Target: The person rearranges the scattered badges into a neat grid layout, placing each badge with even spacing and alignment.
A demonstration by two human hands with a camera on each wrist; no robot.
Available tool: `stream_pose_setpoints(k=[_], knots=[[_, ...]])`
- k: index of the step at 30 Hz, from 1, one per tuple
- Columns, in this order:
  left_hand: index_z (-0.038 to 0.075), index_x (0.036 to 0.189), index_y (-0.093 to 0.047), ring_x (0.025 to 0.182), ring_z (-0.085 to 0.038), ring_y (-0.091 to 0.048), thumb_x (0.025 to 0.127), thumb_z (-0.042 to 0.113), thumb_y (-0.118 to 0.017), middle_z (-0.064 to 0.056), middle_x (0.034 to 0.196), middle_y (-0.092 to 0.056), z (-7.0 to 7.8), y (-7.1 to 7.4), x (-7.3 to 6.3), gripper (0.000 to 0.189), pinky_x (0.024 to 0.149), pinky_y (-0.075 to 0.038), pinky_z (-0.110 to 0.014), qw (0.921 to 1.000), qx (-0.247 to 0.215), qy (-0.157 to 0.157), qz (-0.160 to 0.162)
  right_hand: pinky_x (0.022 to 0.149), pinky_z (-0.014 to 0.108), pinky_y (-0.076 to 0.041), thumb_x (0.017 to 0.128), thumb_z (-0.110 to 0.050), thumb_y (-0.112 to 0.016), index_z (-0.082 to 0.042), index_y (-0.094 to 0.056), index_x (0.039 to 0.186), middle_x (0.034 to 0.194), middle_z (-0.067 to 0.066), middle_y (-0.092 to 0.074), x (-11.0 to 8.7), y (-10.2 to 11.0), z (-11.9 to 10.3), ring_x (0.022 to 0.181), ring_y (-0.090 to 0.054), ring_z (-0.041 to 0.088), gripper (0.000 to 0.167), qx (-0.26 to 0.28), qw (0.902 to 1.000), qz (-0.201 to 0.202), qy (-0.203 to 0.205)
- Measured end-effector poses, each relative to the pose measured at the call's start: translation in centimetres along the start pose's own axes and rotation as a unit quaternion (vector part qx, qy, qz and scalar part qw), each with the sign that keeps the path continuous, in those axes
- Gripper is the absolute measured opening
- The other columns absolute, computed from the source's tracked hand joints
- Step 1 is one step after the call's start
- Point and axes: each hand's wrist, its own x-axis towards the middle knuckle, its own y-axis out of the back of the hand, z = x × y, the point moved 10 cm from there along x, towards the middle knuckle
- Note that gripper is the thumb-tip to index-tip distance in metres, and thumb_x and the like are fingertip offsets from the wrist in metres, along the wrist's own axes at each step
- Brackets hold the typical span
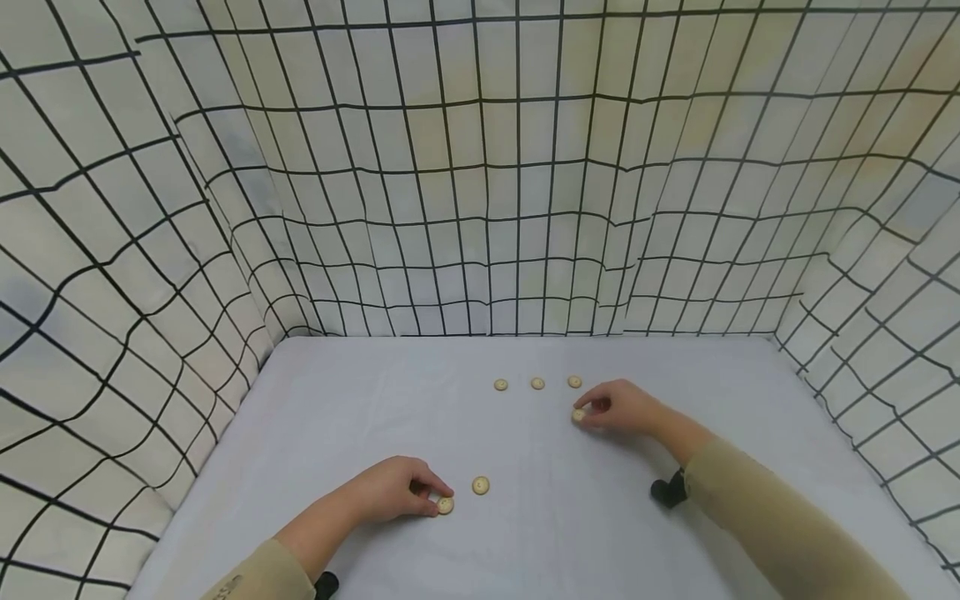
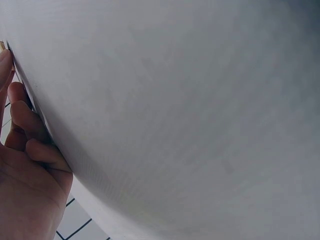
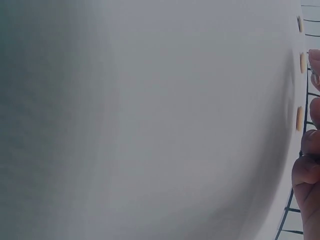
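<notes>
On the white-covered table, my left hand [image 1: 397,490] pinches a small round pale-wood disc [image 1: 446,505] between thumb and index finger, close over the cloth. Just beyond those fingertips lies a second disc [image 1: 481,485], with small dark marks on its face. Farther off to the right, my right hand [image 1: 618,407] holds another disc [image 1: 578,415] by its edge with thumb and fingertips. Behind it, a row of three similar discs runs leftward from the near-hand disc [image 1: 574,382] past the middle disc [image 1: 537,383] to the end disc [image 1: 501,385].
White cloth covers the table [image 1: 360,392]. Pale walls with a black grid [image 1: 465,192] rise at the back and on both sides. Dark wrist cameras show under the left sleeve [image 1: 262,575] and right sleeve [image 1: 772,517].
</notes>
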Motion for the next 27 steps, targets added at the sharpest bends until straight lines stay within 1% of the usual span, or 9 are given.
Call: stream_pose_setpoints(k=[7, 14, 19, 27], knots=[[0.031, 0.101, -0.078, 0.075, -0.008, -0.052, 0.083, 0.027, -0.081, 0.010, 0.079, -0.059, 0.0, 0.0, 0.0, 0.019, 0.068, -0.042, -0.028, 1.0000, -0.001, -0.002, 0.001, 0.072, 0.033, -0.045, 0.085, -0.025, -0.079, -0.023, -0.076, 0.109, 0.088, -0.004, -0.062, 0.4, 0.4, 0.6, 0.083, -0.053, 0.016, 0.024, 0.001, 0.9999, -0.001, -0.010], [0.031, 0.101, -0.079, 0.075, -0.007, -0.052, 0.083, 0.027, -0.080, 0.010, 0.079, -0.059, -0.1, 0.0, -0.1, 0.019, 0.067, -0.042, -0.028, 1.0000, 0.000, -0.004, 0.000, 0.072, 0.035, -0.043, 0.086, -0.023, -0.078, -0.022, -0.076, 0.108, 0.084, -0.003, -0.060, 0.6, 0.6, 0.8, 0.082, -0.052, 0.017, 0.023, -0.011, 0.9998, 0.009, -0.010], [0.030, 0.101, -0.079, 0.075, -0.007, -0.052, 0.084, 0.026, -0.080, 0.010, 0.079, -0.059, 0.0, 0.0, 0.0, 0.018, 0.067, -0.043, -0.028, 1.0000, -0.002, -0.004, 0.000, 0.071, 0.034, -0.043, 0.086, -0.025, -0.078, -0.019, -0.076, 0.110, 0.082, -0.002, -0.059, 0.8, 0.7, 1.0, 0.080, -0.051, 0.017, 0.024, -0.014, 0.9998, 0.008, -0.015], [0.031, 0.101, -0.079, 0.075, -0.008, -0.052, 0.084, 0.027, -0.080, 0.010, 0.080, -0.059, 0.0, 0.0, 0.0, 0.018, 0.067, -0.042, -0.028, 1.0000, -0.006, -0.003, 0.001, 0.072, 0.034, -0.043, 0.086, -0.027, -0.079, -0.021, -0.076, 0.112, 0.086, -0.003, -0.061, 1.1, 0.6, 1.4, 0.082, -0.051, 0.017, 0.027, -0.015, 0.9996, 0.003, -0.023]])
